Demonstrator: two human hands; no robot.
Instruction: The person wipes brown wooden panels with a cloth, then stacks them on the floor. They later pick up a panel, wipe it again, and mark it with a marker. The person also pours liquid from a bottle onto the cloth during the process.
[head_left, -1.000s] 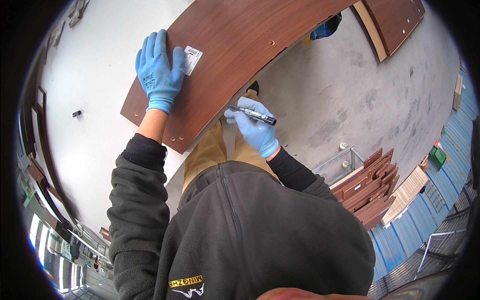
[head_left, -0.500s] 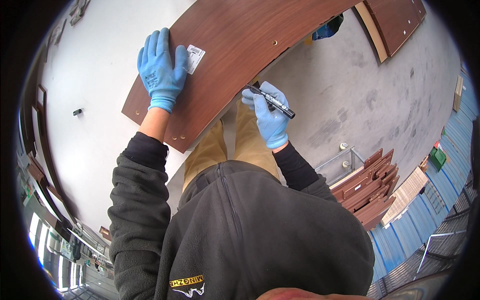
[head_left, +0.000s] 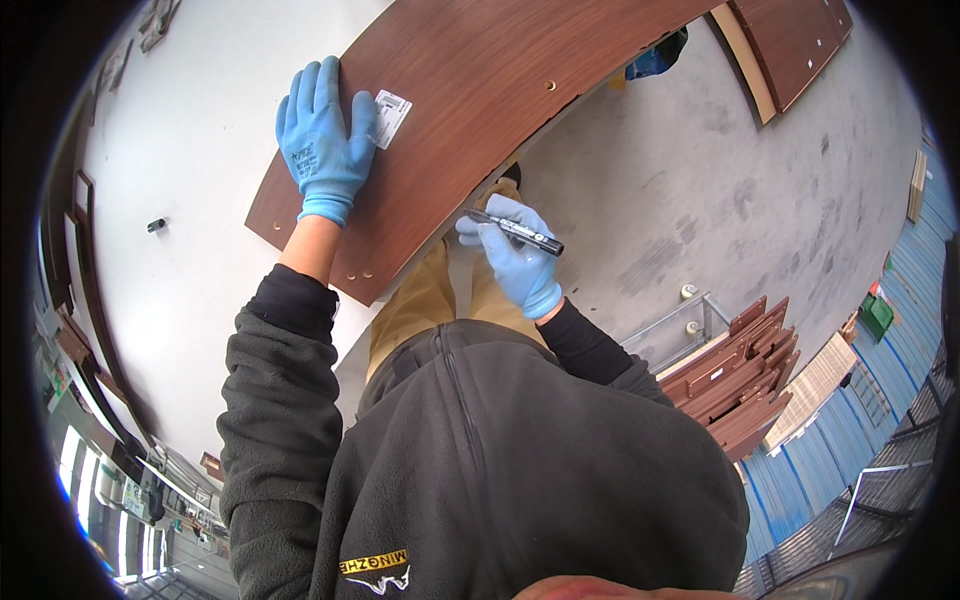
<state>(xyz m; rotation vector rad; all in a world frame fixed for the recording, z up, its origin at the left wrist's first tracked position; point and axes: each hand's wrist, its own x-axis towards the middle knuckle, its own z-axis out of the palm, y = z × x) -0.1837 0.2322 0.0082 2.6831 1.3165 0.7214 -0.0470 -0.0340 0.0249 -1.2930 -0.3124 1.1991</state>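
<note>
A reddish-brown wood panel (head_left: 440, 140) with a few round holes lies in front of me. In a blue glove, my left hand (head_left: 322, 140) rests flat across its left edge, fingers stretched out, the thumb beside a white label (head_left: 392, 118). My right hand (head_left: 515, 258), gloved too, is closed round a black marker (head_left: 525, 236). The marker's tip end points left, close to the panel's near edge; whether it touches the edge I cannot tell.
A small black cap-like piece (head_left: 156, 225) lies on the white surface at left. Several brown boards (head_left: 735, 375) stand by a metal wheeled frame (head_left: 695, 325) at lower right. Another brown panel (head_left: 790, 50) is at upper right. A green bin (head_left: 876, 318) stands by the blue wall.
My right hand with the marker has slid left and a little nearer to me along the panel's near edge. My left hand stays in place.
</note>
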